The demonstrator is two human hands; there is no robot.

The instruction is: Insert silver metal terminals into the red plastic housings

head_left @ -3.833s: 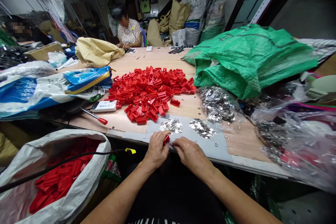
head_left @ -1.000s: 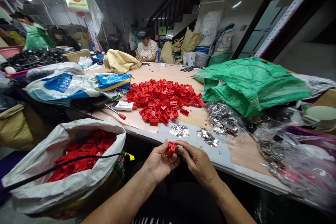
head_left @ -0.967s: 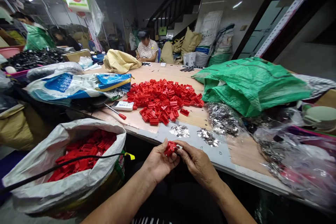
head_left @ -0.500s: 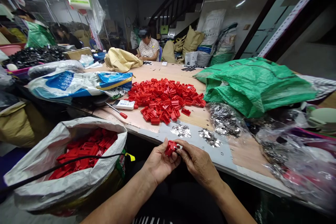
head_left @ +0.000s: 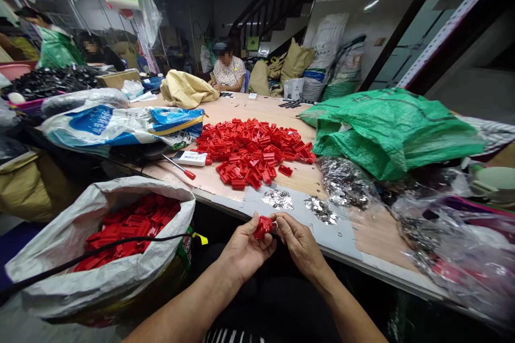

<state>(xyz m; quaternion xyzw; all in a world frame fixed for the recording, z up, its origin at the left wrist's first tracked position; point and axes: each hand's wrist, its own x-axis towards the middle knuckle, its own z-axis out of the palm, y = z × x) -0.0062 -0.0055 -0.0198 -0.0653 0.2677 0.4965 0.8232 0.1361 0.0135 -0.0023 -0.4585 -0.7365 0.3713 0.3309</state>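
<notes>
L hand [head_left: 244,251] + R hand [head_left: 301,244] both pinch one red plastic clip [head_left: 263,225], held just off near edge of surface [head_left: 261,110]. Metal bits [head_left: 277,199] just beyond; red clip pile [head_left: 253,150] farther back; sack [head_left: 100,273] at left.

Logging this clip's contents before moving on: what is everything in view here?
red part: one, red, held at table edge
red pile: many parts, red, mid-table
white sack: one, white, floor left, holds red parts
metal bits: two small heaps, silver, near edge
clear bags: several, hold silver bits, table right
green sack: one, green, table right
blue sack: one, blue-white, table left
tan sack: one, tan, far table
screwdriver: one, red handle, left of pile
device: one, white, beside screwdriver
table: one, wooden
co-workers: three, far end and left
left hand: one, grips red part
right hand: one, fingertips on red part
</notes>
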